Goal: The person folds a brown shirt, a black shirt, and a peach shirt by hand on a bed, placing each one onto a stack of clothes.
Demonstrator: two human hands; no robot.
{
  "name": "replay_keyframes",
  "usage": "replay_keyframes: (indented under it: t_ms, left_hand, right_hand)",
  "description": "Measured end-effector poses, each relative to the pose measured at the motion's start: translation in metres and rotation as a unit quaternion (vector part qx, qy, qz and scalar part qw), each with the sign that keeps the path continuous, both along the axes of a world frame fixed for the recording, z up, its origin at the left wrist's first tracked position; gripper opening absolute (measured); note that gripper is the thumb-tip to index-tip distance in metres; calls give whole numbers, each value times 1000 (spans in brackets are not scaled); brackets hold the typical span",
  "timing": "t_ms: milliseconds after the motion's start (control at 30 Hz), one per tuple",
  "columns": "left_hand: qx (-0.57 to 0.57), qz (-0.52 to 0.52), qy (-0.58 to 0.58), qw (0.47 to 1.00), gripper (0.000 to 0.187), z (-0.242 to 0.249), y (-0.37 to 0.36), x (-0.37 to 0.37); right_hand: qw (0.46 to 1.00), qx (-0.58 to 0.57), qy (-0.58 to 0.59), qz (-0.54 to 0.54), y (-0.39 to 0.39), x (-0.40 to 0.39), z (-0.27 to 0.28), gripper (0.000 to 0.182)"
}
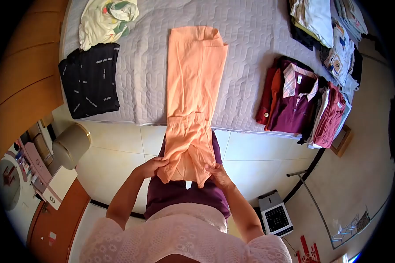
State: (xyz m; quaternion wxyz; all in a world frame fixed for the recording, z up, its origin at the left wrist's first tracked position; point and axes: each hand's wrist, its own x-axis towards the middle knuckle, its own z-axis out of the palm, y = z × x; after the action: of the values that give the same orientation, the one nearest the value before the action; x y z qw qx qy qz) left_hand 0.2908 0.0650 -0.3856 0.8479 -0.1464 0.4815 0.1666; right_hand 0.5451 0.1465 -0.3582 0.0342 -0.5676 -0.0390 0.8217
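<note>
A long peach-orange garment (194, 74) lies lengthwise over the bed, a gathered, buttoned seam near the mattress edge. Its near part hangs off the bed toward my lap, creased into folds. My left hand (154, 166) pinches the near left corner of the cloth. At the opposite corner, my right hand (219, 174) has its fingers closed on the right edge.
Folded black clothing (92, 81) and a pale yellow printed garment (105, 19) lie left on the quilted bed (140, 92). A maroon collared shirt (296, 105) is among folded clothes at right. A beige bin (72, 144) stands on the floor.
</note>
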Motion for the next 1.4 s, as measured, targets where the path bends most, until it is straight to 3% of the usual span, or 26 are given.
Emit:
replay_keyframes:
  t_ms: [33, 100, 133, 167, 200, 233, 267, 300, 333, 367, 400, 433, 467, 533, 667, 700, 767, 833, 900, 1000, 1133, 1200, 1300, 1367, 1400]
  left_hand:
    - [0, 0, 1, 1000, 28, 7, 7, -1]
    - [46, 89, -46, 994, 25, 15, 25, -5]
    - [39, 187, -58, 980, 24, -1, 20, -10]
    - [-25, 219, 22, 975, 26, 8, 54, -6]
    - [-8, 270, -2, 963, 27, -1, 76, -14]
    - [20, 363, -78, 928, 32, -22, 97, -23]
    - [134, 358, -216, 898, 46, -10, 139, -30]
    - [144, 303, -148, 931, 61, 13, 182, -38]
    - [207, 283, -102, 931, 68, 15, 202, -48]
    - [183, 326, -14, 927, 68, 15, 215, -57]
    - [240, 231, 161, 929, 62, 10, 216, -62]
    - [292, 126, 328, 890, 56, 7, 217, -68]
    - [291, 126, 328, 890, 56, -4, 210, -73]
    - [344, 25, 515, 785, 40, -40, 182, -75]
    - [275, -18, 491, 826, 29, -69, 150, -58]
    - [296, -40, 506, 809, 29, -72, 149, -50]
    - [314, -64, 520, 791, 28, -78, 148, -37]
    - [299, 42, 487, 819, 26, -74, 157, -21]
    - [285, 19, 483, 827, 25, -71, 167, -16]
    - [281, 61, 516, 807, 23, -68, 181, -10]
    - [262, 59, 432, 861, 23, -48, 196, -9]
    - [287, 72, 393, 871, 24, -50, 199, -11]
    - [302, 42, 410, 859, 22, -72, 182, -25]
    - [253, 123, 177, 943, 22, -90, 177, -43]
    - [185, 253, 191, 930, 24, -63, 193, -26]
  right_hand:
    - [997, -28, 16, -76, 4, -2, 5, 30]
    - [989, -2, 73, -126, 29, -9, -1, 30]
    - [988, -8, 86, -126, 50, -18, -5, 30]
    - [980, -17, 110, -163, 74, -29, -11, 29]
    - [980, -14, 125, -154, 97, -36, -24, 29]
    - [975, 26, 162, -147, 121, -41, -45, 42]
    - [961, 66, 220, -153, 156, -52, -43, 42]
    - [942, 104, 276, -159, 190, -63, -36, 43]
    - [940, 128, 258, -183, 215, -66, -42, 42]
    - [937, 151, 238, -207, 228, -64, -46, 41]
    - [938, 148, 235, -208, 225, -59, -47, 41]
    - [955, 230, 81, -168, 222, -54, -50, 38]
    - [942, 302, -76, -123, 216, -50, -53, 35]
    - [939, 311, -118, -90, 189, -33, -59, 34]
    - [906, 372, -201, -18, 157, -23, -73, 31]
    - [907, 369, -202, -18, 153, -27, -77, 31]
    - [844, 485, -220, 60, 147, -37, -86, 22]
    - [835, 497, -224, 73, 147, -57, -75, 18]
    - [807, 524, -256, 91, 148, -69, -71, 17]
    - [809, 516, -272, 73, 153, -78, -74, 20]
    - [836, 458, -247, 177, 168, -76, -80, 19]
    - [922, 365, -89, 91, 174, -72, -80, 18]
    - [930, 356, -90, -2, 164, -70, -88, 13]
    - [931, 356, -76, 4, 167, -65, -93, 16]
    - [935, 348, -62, 12, 166, -62, -95, 20]
